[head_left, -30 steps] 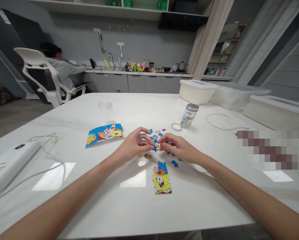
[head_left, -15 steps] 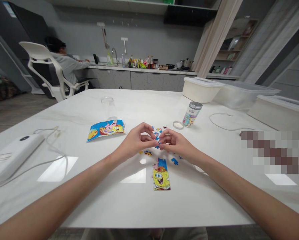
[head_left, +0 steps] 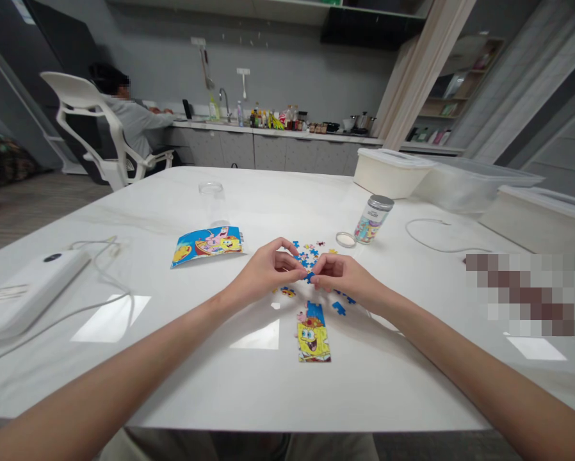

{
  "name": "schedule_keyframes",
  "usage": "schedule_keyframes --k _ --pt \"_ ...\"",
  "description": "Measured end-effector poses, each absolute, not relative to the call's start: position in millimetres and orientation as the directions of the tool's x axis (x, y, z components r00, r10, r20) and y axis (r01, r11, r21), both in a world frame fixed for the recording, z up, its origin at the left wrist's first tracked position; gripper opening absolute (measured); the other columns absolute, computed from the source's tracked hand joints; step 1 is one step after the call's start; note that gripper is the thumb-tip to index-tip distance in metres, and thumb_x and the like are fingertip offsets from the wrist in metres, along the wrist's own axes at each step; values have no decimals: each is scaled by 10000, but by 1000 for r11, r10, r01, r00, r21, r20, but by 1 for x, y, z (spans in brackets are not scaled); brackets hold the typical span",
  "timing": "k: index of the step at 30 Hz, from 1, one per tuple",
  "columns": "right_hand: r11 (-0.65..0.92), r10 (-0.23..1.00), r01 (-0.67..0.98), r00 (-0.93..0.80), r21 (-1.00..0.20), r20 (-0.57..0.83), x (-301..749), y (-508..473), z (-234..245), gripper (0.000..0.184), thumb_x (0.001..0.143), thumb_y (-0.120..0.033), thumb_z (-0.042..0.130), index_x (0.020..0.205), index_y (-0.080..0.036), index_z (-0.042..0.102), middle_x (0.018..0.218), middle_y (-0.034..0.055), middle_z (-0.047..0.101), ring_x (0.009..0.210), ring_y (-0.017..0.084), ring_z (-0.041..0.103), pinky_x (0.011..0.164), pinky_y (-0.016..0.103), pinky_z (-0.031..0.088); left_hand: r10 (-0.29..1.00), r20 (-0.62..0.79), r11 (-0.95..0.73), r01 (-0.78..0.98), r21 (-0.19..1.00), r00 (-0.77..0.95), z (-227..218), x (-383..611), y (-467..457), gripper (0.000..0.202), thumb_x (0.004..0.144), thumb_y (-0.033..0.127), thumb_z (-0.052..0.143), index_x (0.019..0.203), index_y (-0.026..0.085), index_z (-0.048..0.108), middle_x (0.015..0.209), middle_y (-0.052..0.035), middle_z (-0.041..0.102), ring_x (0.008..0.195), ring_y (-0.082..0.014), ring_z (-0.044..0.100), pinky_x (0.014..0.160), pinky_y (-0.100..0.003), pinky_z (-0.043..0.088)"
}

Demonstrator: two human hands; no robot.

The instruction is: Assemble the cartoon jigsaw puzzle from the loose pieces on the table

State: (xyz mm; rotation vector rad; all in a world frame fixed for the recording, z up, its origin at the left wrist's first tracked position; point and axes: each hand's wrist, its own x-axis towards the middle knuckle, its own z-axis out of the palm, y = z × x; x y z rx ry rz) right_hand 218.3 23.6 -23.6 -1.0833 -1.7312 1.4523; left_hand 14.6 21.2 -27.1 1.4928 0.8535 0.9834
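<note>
assembled strip (head_left: 313, 333): nearest the person, flat on the white table (head_left: 249, 384); yellow cartoon figure, blue top edge with open tabs.
loose pieces (head_left: 336, 306): scattered just past the strip, under and around both hands; more blue ones (head_left: 305, 253) beyond the fingers.
left hand (head_left: 263, 275): fingers pinched together at the tips, closed on a small blue puzzle piece (head_left: 309, 277) shared with the other hand.
right hand (head_left: 342, 276): thumb and forefinger pinched on the same blue bit; fingertips of both hands touching, held just above the table, over the strip's far end.
step, judged: two pieces being mated in the air. Best done by lining tab to notch, pressing flat between thumbs, not forcing; check the print runs on across the seam.
reference picture (head_left: 207, 243): left of the hands, flat, well apart from the pile.
puzzle tin (head_left: 372, 219): upright, right and beyond; its lid (head_left: 346, 239) lies beside it.
clear cup (head_left: 212, 200): farther left.
far: storage tubs (head_left: 393, 171); seated person (head_left: 134, 125) at the counter.
</note>
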Motion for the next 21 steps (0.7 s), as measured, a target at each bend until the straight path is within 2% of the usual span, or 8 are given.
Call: schedule_keyframes --k 3,8,12,14,16,17,19,21 --pt "11 876 183 -477 -983 -79 219 24 -24 229 674 -264 773 824 -201 611 773 18 686 696 140 643 631 284 490 908 122 -136 6 991 401 -28 15 21 332 704 282 750 888 211 484 756 -17 729 687 -138 662 630 -264 495" --pt "-5 868 195 -486 -981 -101 216 21 -23 192 676 -250 762 822 -210 643 789 34 721 773 176 688 706 324 526 908 128 -143 9 990 400 -27 14 21 333 691 287 744 860 222 465 746 -9 718 681 -136 652 630 -271 490" --pt "123 859 262 -511 -957 -30 220 22 -18 186 789 -339 670 916 -206 644 848 54 721 801 183 684 683 327 524 914 128 -154 37 987 386 -26 12 22 340 673 279 736 828 224 438 731 10 678 680 -129 632 655 -283 502" --pt "328 839 381 -539 -864 81 228 24 -14 158 848 -337 594 914 -201 639 859 49 700 777 164 653 673 316 502 922 128 -156 48 987 366 -27 11 23 333 671 287 725 813 225 430 731 12 657 689 -133 627 662 -292 507" --pt "588 754 513 -628 -625 193 240 28 -8 107 860 -263 565 881 -198 647 865 41 673 778 152 610 708 314 474 934 128 -158 64 985 333 -28 9 25 318 678 302 708 804 226 426 720 15 636 686 -138 624 646 -292 502" --pt "675 689 531 -701 -513 181 245 30 -5 102 862 -233 553 876 -201 649 841 33 662 773 152 593 714 314 460 940 127 -160 84 983 315 -28 8 27 307 686 308 695 800 227 421 714 16 628 678 -139 620 633 -290 495" --pt "737 631 542 -766 -404 124 256 32 -1 80 850 -205 561 851 -202 641 836 25 654 744 145 574 700 303 447 950 145 -197 173 965 277 -28 3 29 270 709 301 658 796 229 412 706 13 625 653 -138 607 611 -287 479" --pt "740 624 553 -777 -383 83 262 33 2 40 829 -218 607 821 -198 641 841 23 648 742 143 572 700 296 445 947 216 -290 345 893 238 -25 -4 31 225 720 258 623 796 232 412 715 8 632 638 -138 591 613 -292 467"
